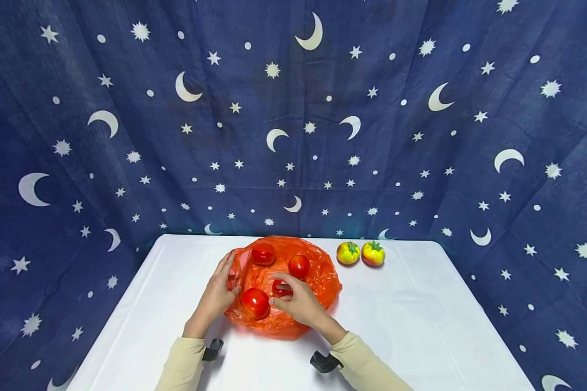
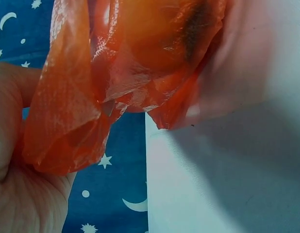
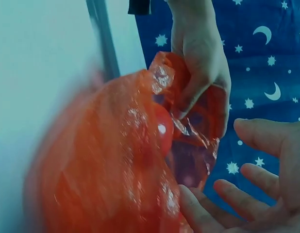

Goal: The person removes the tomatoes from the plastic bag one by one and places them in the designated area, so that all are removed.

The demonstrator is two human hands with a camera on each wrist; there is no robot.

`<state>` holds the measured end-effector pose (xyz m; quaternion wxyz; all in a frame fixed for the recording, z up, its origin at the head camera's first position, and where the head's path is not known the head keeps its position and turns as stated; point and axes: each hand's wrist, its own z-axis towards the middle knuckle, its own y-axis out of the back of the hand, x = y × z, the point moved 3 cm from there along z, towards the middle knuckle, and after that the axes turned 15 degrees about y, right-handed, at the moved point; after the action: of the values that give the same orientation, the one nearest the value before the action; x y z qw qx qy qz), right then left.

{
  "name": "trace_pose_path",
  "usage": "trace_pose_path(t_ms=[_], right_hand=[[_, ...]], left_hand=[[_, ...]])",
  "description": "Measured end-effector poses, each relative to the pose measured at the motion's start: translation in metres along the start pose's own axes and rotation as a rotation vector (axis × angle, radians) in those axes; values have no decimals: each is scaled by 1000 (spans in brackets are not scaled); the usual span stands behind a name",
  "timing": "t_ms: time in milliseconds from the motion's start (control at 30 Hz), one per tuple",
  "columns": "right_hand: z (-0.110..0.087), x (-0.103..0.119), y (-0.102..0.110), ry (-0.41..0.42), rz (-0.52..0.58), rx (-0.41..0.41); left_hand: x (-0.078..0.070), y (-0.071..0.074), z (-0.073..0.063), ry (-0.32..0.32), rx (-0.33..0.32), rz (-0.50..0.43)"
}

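A thin orange plastic bag [image 1: 283,327] lies spread on the table with its mouth facing up. Glossy red, tomato-like fruits [image 1: 256,303] sit inside it, several in all. My left hand [image 1: 218,293] holds the bag's left edge, its thumb on the inner side; the left wrist view shows a fold of the bag [image 2: 67,111] draped over that hand. Above the bag's middle, my right hand [image 1: 298,298] hovers over a red fruit [image 1: 280,289] that it partly hides. In the right wrist view its fingers [image 3: 242,199] are spread with nothing between them.
Two yellow-and-red fruits [image 1: 348,253] with green leafy tops stand side by side at the table's back, right of the bag. A white cloth covers the table [image 1: 420,326]. Behind it hangs a dark blue curtain [image 1: 254,179] with moons and stars.
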<state>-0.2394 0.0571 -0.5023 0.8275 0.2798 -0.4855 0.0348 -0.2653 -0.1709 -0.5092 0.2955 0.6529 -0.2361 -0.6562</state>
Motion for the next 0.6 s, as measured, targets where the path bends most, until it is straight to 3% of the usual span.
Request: trace_pose_path(t_ms=[367,600], right_hand=[[2,-8,-19,-81,-53,81],[5,-14,-26,-107,-82,92]], left_hand=[[2,0,-1,-5,-10,2],[2,-2,-1,-23,-12,-9]])
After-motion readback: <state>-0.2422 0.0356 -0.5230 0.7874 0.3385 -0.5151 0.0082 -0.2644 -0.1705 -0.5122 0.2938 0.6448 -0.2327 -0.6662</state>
